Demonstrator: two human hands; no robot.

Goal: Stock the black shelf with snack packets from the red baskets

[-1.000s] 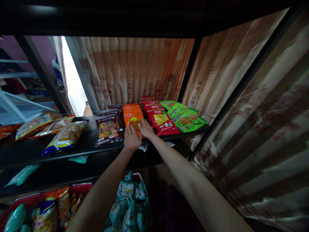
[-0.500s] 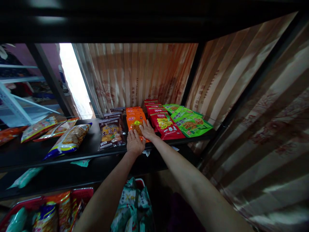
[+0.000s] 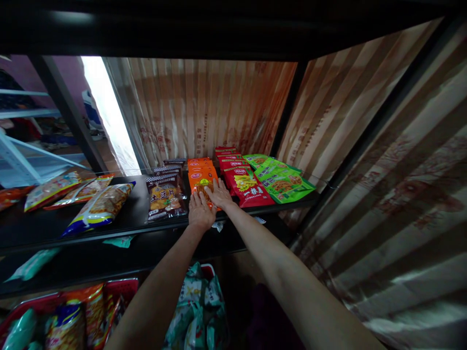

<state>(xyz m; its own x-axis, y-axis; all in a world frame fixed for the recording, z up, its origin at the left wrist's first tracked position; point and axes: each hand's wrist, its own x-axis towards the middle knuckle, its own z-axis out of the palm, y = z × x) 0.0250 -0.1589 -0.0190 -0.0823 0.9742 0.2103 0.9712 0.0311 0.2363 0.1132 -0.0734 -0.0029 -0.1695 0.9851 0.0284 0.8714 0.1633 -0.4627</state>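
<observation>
Both hands rest on the front packet of a row of orange snack packets (image 3: 201, 176) on the black shelf. My left hand (image 3: 200, 213) lies over its lower left part with fingers stretched out. Flat on its right side is my right hand (image 3: 220, 195), fingers spread. Brown packets (image 3: 165, 198) stand in an overlapping row to the left. On the right are overlapping red packets (image 3: 248, 187), then green packets (image 3: 282, 181). The lower part of the front orange packet is hidden by the hands.
Several larger snack bags (image 3: 100, 206) lie on the shelf's left part. Below are a red basket (image 3: 126, 288) of mixed snacks and another basket (image 3: 208, 268) of teal packets. Dark posts (image 3: 290, 109) and striped curtains (image 3: 219, 102) stand behind and to the right.
The view has shifted slightly, so the shelf and packets appear a little further left and up. Both hands remain on the orange packet, with the right hand's fingers slightly lower over its print.
</observation>
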